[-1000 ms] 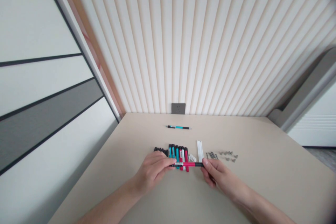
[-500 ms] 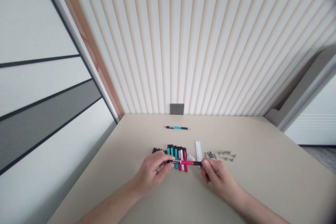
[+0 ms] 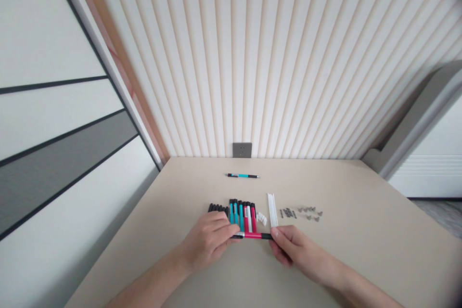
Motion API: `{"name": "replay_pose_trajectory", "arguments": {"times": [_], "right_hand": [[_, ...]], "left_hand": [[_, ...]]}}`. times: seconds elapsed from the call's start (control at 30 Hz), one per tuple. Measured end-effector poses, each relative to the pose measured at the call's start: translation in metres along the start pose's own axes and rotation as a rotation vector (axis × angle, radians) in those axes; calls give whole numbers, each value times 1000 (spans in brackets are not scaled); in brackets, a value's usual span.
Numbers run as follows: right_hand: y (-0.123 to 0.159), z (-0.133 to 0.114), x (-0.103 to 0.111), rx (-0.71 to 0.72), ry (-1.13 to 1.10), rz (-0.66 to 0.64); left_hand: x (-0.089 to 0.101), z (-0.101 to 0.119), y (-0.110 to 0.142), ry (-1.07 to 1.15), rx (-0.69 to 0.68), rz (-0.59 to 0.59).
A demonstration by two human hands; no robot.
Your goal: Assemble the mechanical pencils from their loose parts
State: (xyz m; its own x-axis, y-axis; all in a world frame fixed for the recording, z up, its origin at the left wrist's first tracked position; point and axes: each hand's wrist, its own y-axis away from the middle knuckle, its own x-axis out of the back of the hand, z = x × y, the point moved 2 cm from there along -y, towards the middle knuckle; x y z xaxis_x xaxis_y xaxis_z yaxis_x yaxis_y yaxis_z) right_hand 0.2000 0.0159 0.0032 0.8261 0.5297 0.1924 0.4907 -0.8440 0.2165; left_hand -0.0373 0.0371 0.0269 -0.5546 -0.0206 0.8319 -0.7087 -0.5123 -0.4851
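Pen (image 3: 253, 236) between hands (image 3: 211, 237) (image 3: 293, 246), table edge (image 3: 306, 160) well beyond

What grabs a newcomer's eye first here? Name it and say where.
First, the red-and-black pen, held crosswise between the left hand and the right hand, low in the picture. Just beyond it, a row of turquoise, red and white barrels lies on the table. Farther back, a turquoise-and-black pen lies alone below the dark socket.
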Motion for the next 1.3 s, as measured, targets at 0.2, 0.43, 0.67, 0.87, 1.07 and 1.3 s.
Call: {"name": "replay_pose_trajectory", "arguments": {"times": [0.2,0.43,0.67,0.87,1.07,1.3], "right_hand": [[1,3,7,185,367,190],[6,-9,14,315,466,307],[3,-2,13,244,429,298],[0,2,11,232,368,299],[-2,3,10,255,347,333],[-3,4,9,227,323,309]], "left_hand": [[-3,5,-2,132,60,-18],[-4,2,-3,186,139,43],[-4,-4,-1,160,108,22],[-5,-6,0,177,148,16],[-8,-9,3,184,172,2],[-7,-8,2,173,152,2]]}}
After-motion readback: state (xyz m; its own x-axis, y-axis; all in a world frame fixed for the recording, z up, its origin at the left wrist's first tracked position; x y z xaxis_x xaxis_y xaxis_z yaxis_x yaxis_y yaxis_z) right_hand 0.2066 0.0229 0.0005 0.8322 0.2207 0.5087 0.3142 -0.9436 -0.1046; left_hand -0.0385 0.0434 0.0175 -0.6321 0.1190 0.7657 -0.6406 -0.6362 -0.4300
